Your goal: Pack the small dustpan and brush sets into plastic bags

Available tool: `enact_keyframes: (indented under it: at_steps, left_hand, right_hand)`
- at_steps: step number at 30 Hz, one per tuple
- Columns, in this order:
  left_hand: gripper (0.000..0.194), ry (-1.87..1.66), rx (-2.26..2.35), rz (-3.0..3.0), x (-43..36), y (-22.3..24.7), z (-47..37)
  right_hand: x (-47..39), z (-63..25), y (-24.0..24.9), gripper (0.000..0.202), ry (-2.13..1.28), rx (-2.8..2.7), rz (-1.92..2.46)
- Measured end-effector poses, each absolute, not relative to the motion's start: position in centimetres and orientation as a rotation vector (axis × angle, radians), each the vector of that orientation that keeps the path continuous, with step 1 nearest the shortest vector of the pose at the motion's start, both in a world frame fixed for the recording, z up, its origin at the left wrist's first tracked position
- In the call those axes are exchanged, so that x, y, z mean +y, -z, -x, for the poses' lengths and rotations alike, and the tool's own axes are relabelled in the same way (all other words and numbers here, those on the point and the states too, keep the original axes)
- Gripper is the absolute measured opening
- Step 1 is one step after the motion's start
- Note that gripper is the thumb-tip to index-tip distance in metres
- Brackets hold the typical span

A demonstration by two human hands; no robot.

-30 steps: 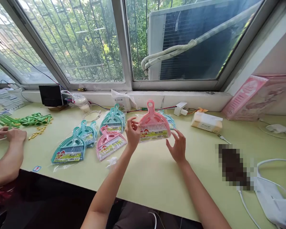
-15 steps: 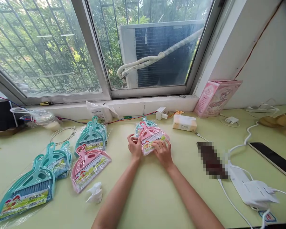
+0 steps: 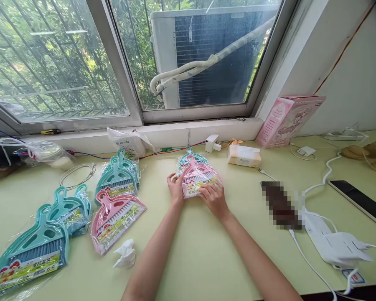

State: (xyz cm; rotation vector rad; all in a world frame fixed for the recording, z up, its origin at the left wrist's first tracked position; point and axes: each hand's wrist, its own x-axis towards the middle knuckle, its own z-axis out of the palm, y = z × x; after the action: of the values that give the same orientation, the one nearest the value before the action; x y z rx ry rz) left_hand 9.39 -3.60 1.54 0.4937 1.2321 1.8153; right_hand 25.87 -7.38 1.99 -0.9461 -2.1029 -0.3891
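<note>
A pink dustpan and brush set (image 3: 194, 171) in clear wrap lies in front of me, overlapping a teal dustpan set (image 3: 191, 156) behind it. My left hand (image 3: 176, 187) grips the pink set's left edge, fingers curled and thumb against the wrap. On its lower right edge my right hand (image 3: 215, 199) is closed, with the fingers bent over the printed label. To the left lie another wrapped pink dustpan set (image 3: 117, 209) and several teal ones, including a large teal dustpan set (image 3: 34, 246) at the near left.
A crumpled tissue (image 3: 125, 253) lies near my left forearm. At the right are a pixelated dark object (image 3: 282, 205), a white power strip (image 3: 335, 240) with cables and a phone (image 3: 360, 200). Along the back stand a tissue pack (image 3: 244, 156) and a pink box (image 3: 290, 121).
The pink set in my hands has tipped slightly back and lies a little flatter over the teal one. Both hands keep their hold. The camera view has shifted slightly.
</note>
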Motion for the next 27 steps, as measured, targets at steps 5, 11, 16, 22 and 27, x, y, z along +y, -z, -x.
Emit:
enact_keyframes:
  at_steps: [5, 11, 16, 22, 27]
  left_hand:
    - [0.056, -1.89, 1.211, -0.413, -3.47, -1.56, -9.38]
    - [0.053, -1.965, 1.219, -0.393, -3.43, -1.44, -9.47]
    - [0.051, -1.995, 1.241, -0.359, -3.66, -1.96, -9.61]
    - [0.049, -2.0, 1.279, -0.363, -3.75, -2.12, -9.71]
    - [0.046, -2.042, 1.345, -0.36, -3.24, -1.27, -9.05]
  right_hand:
    - [-7.17, -25.89, -1.74, 0.006, 0.328, -2.125, 0.99]
    - [-6.9, -25.95, -1.22, 0.007, 0.274, -2.158, 0.993]
    - [-6.79, -25.94, -1.08, 0.012, 0.289, -2.181, 0.977]
    - [-6.86, -25.83, -1.2, 0.012, 0.344, -2.165, 0.958]
    - [-7.12, -25.68, -1.38, 0.017, 0.432, -2.159, 0.994]
